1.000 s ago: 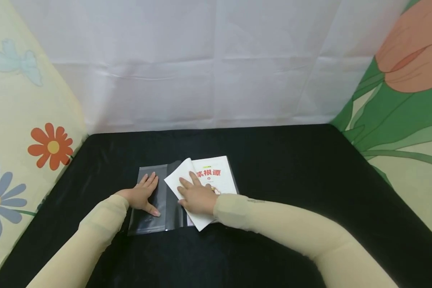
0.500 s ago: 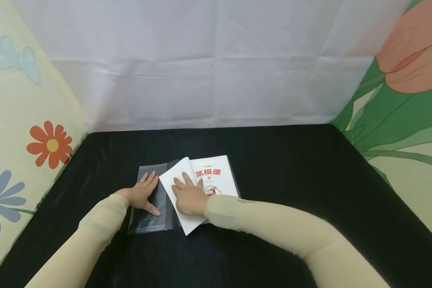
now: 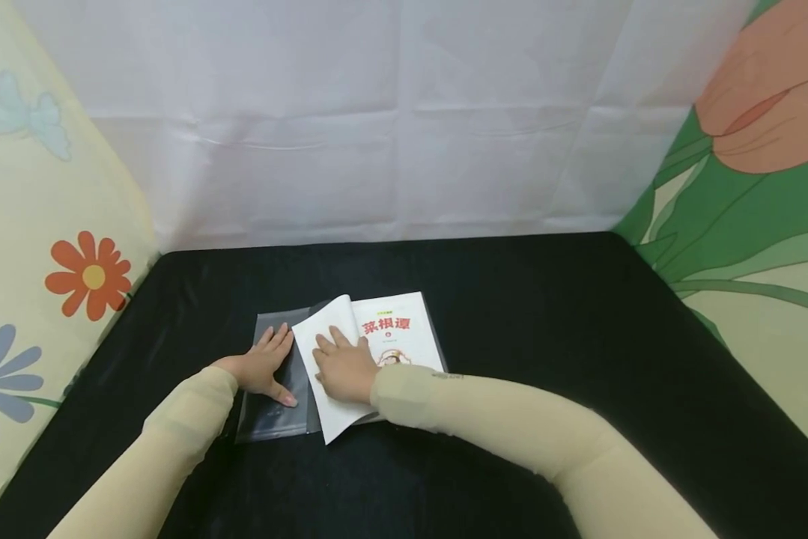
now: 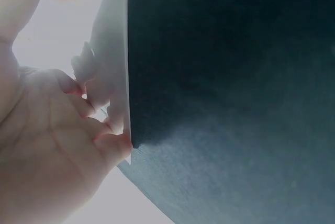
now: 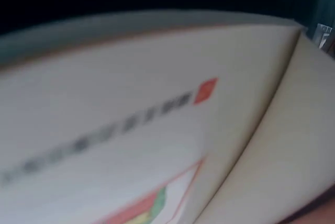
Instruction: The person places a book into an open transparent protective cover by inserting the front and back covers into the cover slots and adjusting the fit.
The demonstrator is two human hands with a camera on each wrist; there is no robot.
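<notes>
Looking down from the head view, we see both arms reach in from the lower edge toward the middle of the frame. Our left hand (image 3: 263,367) lies flat with fingers straight and spread a little, palm down on the clear sleeve (image 3: 275,404), which sits left of centre on the black tabletop (image 3: 545,314). Our right hand (image 3: 341,367) lies just beside it, fingers straight and loosely apart, pressing on the white cover (image 3: 316,337) that is folded leftward off the book (image 3: 397,329). That cover overlaps the sleeve's right part, so the sleeve's edge there is hidden. The book itself rests at centre frame, its title page with red characters showing right of our right hand.

From the left wrist view we see fingertips (image 4: 118,145) touching a pale sheet edge against the dark cloth. The right wrist view shows only blurred book pages (image 5: 131,109).

A white sheet (image 3: 377,112) hangs behind, and flowered cloth (image 3: 53,247) stands along the left and right frame edges.
</notes>
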